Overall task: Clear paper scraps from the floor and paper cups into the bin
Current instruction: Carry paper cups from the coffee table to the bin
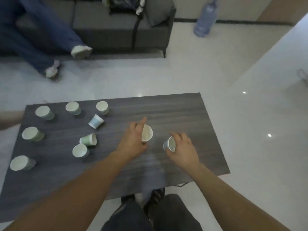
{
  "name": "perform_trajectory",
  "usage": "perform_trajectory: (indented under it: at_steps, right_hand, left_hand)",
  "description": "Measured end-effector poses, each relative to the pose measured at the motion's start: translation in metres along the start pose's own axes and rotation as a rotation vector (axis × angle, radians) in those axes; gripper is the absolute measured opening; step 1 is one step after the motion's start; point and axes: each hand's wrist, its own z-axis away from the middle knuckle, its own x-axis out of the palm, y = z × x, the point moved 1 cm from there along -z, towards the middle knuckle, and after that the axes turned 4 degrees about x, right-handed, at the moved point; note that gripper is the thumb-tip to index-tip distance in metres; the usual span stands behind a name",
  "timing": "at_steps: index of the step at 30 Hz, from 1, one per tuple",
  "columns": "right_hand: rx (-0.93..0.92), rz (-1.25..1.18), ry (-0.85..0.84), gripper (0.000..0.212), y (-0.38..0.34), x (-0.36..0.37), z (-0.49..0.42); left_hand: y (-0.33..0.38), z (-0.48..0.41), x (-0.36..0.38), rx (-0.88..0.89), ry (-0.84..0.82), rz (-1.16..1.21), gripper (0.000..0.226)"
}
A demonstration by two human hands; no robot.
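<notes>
On the dark wood-grain coffee table [183, 112], near its middle, my left hand [133, 142] curls round a white paper cup [147, 135]. Just right of it, my right hand [184, 148] grips a blue paper cup [168, 145]. Eight other paper cups [73, 108] stand or lie across the table's left half. Far off are a grey sofa [106, 29] and a blue water jug [205, 20].

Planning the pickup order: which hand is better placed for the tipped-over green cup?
Left hand: the green cup lies to its left; the right hand is farther away. Each already holds a cup.
</notes>
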Motion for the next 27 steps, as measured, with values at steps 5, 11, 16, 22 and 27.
perform_trajectory:
  at_steps: [5,11,16,22,27]
  right_hand:
    - [0.139,-0.090,0.156,0.064,0.063,-0.043,0.067]
    - [0.332,-0.188,0.341,0.062,0.182,-0.085,0.166]
    - [0.531,-0.224,0.460,0.061,0.293,-0.110,0.269]
    - [0.774,-0.273,0.588,0.063,0.392,-0.132,0.380]
    - [0.980,-0.315,0.683,0.063,0.467,-0.138,0.460]
  left_hand:
    - [0.094,0.013,0.027,0.222,-0.104,-0.094,0.087]
    - [0.229,0.030,0.093,0.448,-0.167,-0.175,0.080]
    - [0.355,0.064,0.181,0.632,-0.289,-0.212,0.082]
    - [0.488,0.124,0.285,0.904,-0.417,-0.269,0.085]
    - [0.576,0.160,0.373,1.097,-0.554,-0.325,0.086]
